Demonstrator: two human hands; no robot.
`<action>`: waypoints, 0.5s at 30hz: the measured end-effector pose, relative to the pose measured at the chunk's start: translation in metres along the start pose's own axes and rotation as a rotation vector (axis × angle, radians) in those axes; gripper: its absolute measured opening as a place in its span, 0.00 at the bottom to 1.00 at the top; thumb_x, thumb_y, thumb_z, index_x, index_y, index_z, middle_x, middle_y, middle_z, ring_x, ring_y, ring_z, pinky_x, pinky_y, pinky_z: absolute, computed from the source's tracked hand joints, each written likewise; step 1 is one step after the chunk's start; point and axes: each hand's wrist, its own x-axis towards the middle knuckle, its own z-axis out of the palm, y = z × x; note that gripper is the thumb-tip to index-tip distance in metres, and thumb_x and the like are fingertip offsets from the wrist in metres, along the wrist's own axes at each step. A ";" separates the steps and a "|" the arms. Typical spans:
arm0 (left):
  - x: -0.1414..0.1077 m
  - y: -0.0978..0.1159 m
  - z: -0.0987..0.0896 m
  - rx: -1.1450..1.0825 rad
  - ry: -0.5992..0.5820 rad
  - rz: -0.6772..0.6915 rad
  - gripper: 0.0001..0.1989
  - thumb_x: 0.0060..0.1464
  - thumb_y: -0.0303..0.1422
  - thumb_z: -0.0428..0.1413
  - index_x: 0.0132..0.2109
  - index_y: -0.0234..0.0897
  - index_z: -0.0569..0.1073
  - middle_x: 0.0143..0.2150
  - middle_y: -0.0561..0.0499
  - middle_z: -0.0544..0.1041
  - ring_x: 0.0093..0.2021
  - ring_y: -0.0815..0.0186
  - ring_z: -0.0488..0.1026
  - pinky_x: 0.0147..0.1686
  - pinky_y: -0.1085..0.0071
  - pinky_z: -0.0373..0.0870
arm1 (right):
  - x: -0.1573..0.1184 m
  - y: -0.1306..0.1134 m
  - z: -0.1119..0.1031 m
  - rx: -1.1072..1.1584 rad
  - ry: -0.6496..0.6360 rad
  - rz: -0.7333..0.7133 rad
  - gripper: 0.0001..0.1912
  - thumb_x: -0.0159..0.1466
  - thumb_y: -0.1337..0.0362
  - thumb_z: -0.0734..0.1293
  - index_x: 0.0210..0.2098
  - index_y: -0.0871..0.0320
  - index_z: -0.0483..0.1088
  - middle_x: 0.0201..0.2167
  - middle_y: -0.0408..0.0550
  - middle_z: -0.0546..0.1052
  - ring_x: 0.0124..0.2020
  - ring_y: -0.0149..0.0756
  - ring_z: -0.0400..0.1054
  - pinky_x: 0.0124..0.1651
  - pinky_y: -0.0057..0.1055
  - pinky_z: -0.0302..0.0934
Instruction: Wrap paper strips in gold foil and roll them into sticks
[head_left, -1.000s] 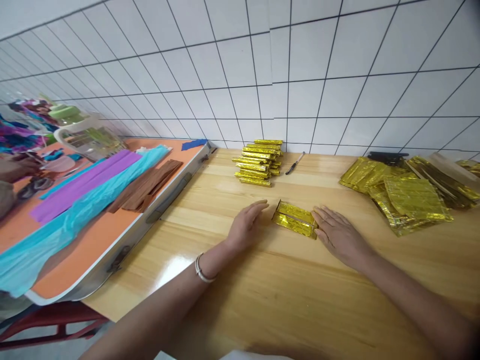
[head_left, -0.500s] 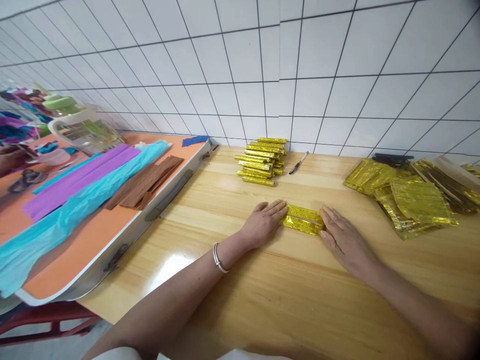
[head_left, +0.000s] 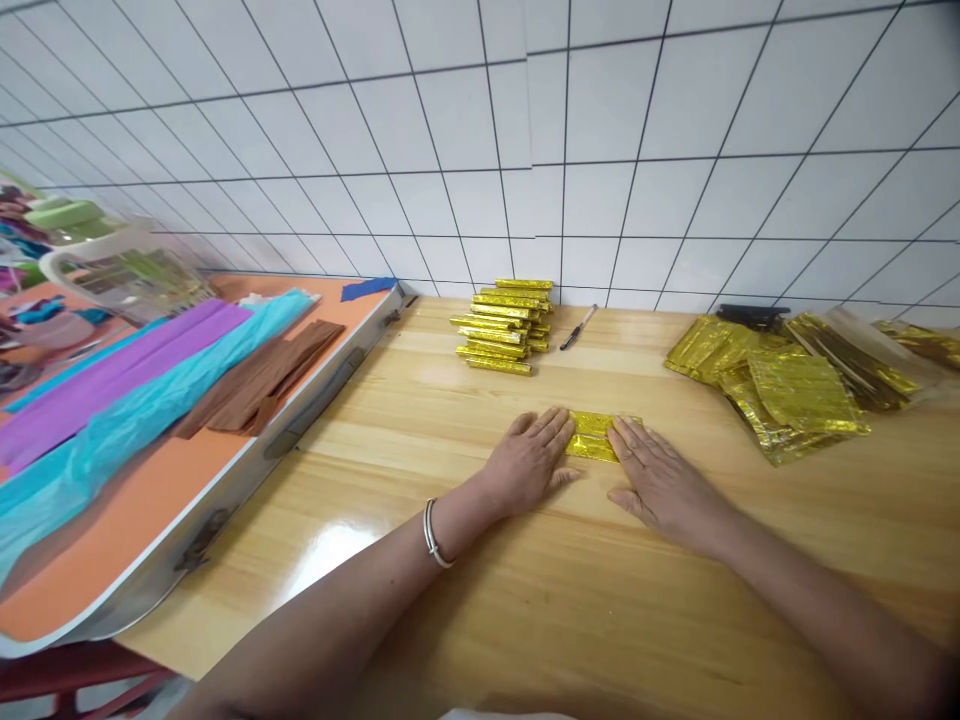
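Note:
A small gold foil sheet [head_left: 591,437] lies flat on the wooden table, with a lengthwise line across its middle. My left hand [head_left: 531,458] rests on its left end, fingers stretched out and thumb spread toward me. On the right end lies my right hand [head_left: 660,480], flat, its fingers covering that part of the foil. Both ends of the sheet are partly hidden under the fingers. Beyond my hands, several narrow gold rolls [head_left: 501,322] are stacked near the tiled wall. To the right spreads a pile of flat gold foil pieces [head_left: 799,385].
A pen [head_left: 578,328] lies right of the stack. At left, an orange-topped table [head_left: 247,470] with a pale raised edge carries purple [head_left: 112,375], turquoise [head_left: 172,410] and brown crepe paper [head_left: 270,375]. A green-lidded container [head_left: 71,222] stands behind. A black object [head_left: 752,315] sits by the foil pile.
My right hand has slid inward from the foil's right edge onto its top. My left thumb has spread out. The whole view has shifted slightly to the right.

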 end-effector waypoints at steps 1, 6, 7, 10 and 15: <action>0.000 -0.002 -0.001 -0.011 -0.004 0.011 0.29 0.60 0.46 0.40 0.64 0.35 0.50 0.65 0.41 0.51 0.65 0.59 0.45 0.59 0.57 0.46 | 0.000 0.000 0.000 0.010 0.000 0.001 0.38 0.64 0.51 0.55 0.64 0.67 0.40 0.65 0.60 0.43 0.65 0.48 0.33 0.63 0.49 0.42; 0.002 -0.015 0.000 -0.119 -0.013 0.077 0.24 0.62 0.39 0.40 0.63 0.39 0.50 0.64 0.44 0.54 0.65 0.63 0.48 0.58 0.59 0.49 | -0.002 0.004 -0.005 0.136 0.020 0.067 0.31 0.66 0.57 0.54 0.64 0.61 0.41 0.65 0.55 0.46 0.64 0.43 0.40 0.62 0.45 0.46; 0.001 -0.017 0.001 -0.143 0.002 0.072 0.25 0.61 0.38 0.42 0.63 0.38 0.50 0.64 0.43 0.55 0.64 0.63 0.49 0.58 0.59 0.49 | -0.003 0.004 -0.007 0.172 0.042 0.100 0.30 0.66 0.58 0.54 0.64 0.59 0.41 0.65 0.54 0.46 0.64 0.42 0.41 0.62 0.44 0.47; 0.000 -0.022 0.004 -0.220 0.055 0.047 0.27 0.60 0.37 0.45 0.63 0.35 0.49 0.62 0.40 0.59 0.62 0.62 0.54 0.59 0.58 0.50 | -0.014 0.004 -0.012 0.249 0.126 0.218 0.31 0.65 0.59 0.55 0.64 0.57 0.40 0.66 0.51 0.44 0.64 0.40 0.43 0.62 0.41 0.49; -0.001 -0.027 0.002 -0.297 0.043 0.098 0.19 0.61 0.32 0.42 0.59 0.38 0.56 0.61 0.44 0.61 0.62 0.65 0.55 0.59 0.60 0.52 | -0.036 0.002 -0.017 0.234 0.177 0.315 0.30 0.65 0.61 0.55 0.64 0.55 0.40 0.64 0.50 0.51 0.63 0.39 0.47 0.62 0.42 0.50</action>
